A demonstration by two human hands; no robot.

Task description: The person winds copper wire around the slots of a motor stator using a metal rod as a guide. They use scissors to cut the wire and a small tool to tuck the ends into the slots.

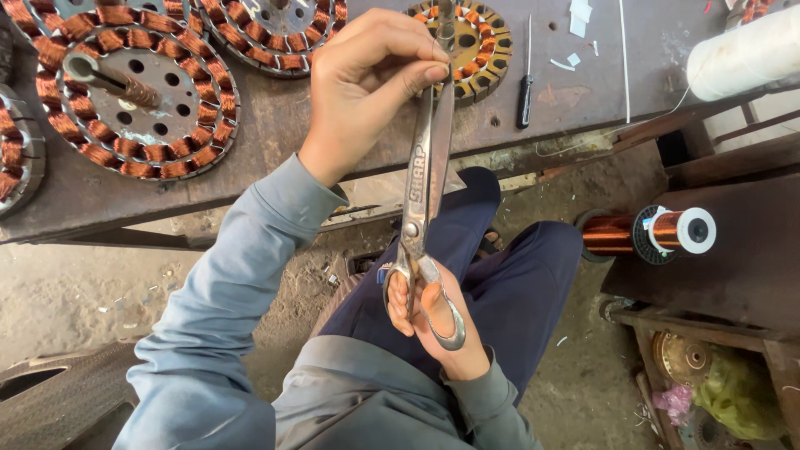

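We see the scissors (pixel 425 179) in dull, scuffed steel between our hands — the left hand (pixel 367 79) pinching the blade tips, the right hand (pixel 433 321) in the worn metal loops. Beyond the left hand, the stator (pixel 137 104) shows glossy copper windings on matt grey metal, resting on a rusty, pitted steel bench (pixel 350 158). Right of the right hand, a spool of copper wire (pixel 646 233) gleams — its flange smooth white plastic. Our sleeves are soft grey cloth.
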